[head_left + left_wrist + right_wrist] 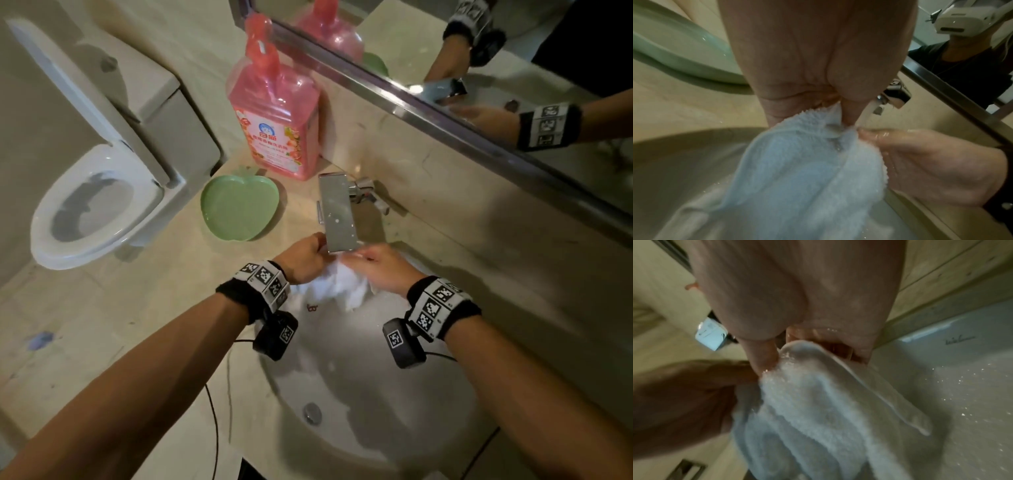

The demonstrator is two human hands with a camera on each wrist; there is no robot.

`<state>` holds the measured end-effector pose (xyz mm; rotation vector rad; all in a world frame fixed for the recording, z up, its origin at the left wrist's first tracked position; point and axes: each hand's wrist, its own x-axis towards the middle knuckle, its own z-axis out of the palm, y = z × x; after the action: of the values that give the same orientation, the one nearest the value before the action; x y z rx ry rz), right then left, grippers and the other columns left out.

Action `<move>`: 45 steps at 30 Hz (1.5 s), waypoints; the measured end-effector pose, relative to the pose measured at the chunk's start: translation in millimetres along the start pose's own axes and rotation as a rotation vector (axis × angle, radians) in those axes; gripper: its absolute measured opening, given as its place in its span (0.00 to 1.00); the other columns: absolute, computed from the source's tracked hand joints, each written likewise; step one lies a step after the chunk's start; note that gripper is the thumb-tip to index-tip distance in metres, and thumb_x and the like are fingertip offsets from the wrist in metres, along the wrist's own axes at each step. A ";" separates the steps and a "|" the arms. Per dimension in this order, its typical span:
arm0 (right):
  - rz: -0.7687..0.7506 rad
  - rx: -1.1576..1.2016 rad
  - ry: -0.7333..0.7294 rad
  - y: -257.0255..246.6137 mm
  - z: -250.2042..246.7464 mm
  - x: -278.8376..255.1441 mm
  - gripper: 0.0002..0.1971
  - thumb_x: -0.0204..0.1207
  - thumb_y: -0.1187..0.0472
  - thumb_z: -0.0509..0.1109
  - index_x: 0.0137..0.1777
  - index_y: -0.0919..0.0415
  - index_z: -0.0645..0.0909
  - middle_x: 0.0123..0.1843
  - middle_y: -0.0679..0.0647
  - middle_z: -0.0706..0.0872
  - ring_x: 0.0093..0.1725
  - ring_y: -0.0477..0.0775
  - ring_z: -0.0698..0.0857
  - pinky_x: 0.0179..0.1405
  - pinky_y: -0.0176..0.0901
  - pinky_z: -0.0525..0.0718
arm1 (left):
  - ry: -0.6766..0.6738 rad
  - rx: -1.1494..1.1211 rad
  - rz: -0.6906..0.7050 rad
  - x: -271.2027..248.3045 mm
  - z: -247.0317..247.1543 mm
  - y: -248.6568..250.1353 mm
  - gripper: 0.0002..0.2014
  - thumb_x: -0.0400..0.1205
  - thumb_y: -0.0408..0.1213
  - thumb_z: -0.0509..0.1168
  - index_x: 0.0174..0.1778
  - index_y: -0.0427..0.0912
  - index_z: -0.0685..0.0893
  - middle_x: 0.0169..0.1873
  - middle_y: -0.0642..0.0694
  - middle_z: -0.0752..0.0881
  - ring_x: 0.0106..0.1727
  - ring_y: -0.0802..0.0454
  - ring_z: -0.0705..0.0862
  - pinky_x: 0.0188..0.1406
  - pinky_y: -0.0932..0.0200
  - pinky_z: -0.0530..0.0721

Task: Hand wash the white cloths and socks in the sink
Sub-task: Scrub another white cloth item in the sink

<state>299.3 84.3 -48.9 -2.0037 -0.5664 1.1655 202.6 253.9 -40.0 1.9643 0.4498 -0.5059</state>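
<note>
A white fluffy cloth [337, 286] hangs over the back of the white sink [359, 411], under the chrome faucet [337, 214]. My left hand [303, 258] pinches its upper left edge and my right hand [380, 269] grips its upper right edge. In the left wrist view water runs from the faucet [894, 97] onto the cloth [807, 170] where the left hand [818, 68] pinches it, and the right hand [931, 165] holds it from the right. The right wrist view shows the right hand [797, 296] holding the wet cloth [828, 410].
A pink detergent bottle [277, 120] stands at the back of the counter, with a green apple-shaped dish [239, 207] in front of it. A toilet [99, 192] stands to the left. A mirror [496, 68] runs along the back right. The sink drain [312, 413] is uncovered.
</note>
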 end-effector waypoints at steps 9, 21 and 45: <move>-0.010 0.134 0.099 15.3 -18.2 -7.5 0.07 0.76 0.52 0.74 0.50 0.49 0.81 0.45 0.48 0.88 0.44 0.52 0.87 0.38 0.41 0.82 | 0.166 -0.330 -0.030 11.6 13.4 -8.4 0.13 0.82 0.32 0.68 0.41 0.58 0.89 0.35 0.63 0.91 0.37 0.72 0.87 0.34 0.76 0.80; 0.049 0.295 0.021 -26.0 23.2 11.8 0.14 0.80 0.65 0.73 0.65 0.61 0.85 0.59 0.57 0.90 0.59 0.57 0.88 0.59 0.47 0.87 | 0.298 -0.174 -0.117 -15.4 -21.1 -36.4 0.10 0.85 0.46 0.64 0.44 0.44 0.84 0.40 0.49 0.84 0.43 0.50 0.80 0.48 0.52 0.78; -0.028 -0.056 -0.057 4.6 3.7 8.7 0.10 0.78 0.50 0.75 0.56 0.50 0.87 0.52 0.48 0.91 0.55 0.51 0.88 0.54 0.45 0.85 | 0.063 -0.128 0.117 3.0 -0.5 -10.4 0.10 0.86 0.35 0.64 0.57 0.53 0.87 0.51 0.63 0.90 0.56 0.66 0.86 0.59 0.71 0.80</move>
<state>300.3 88.6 -58.4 -2.0089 -0.6603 1.2050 199.8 258.9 -49.2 1.8749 0.3941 -0.3338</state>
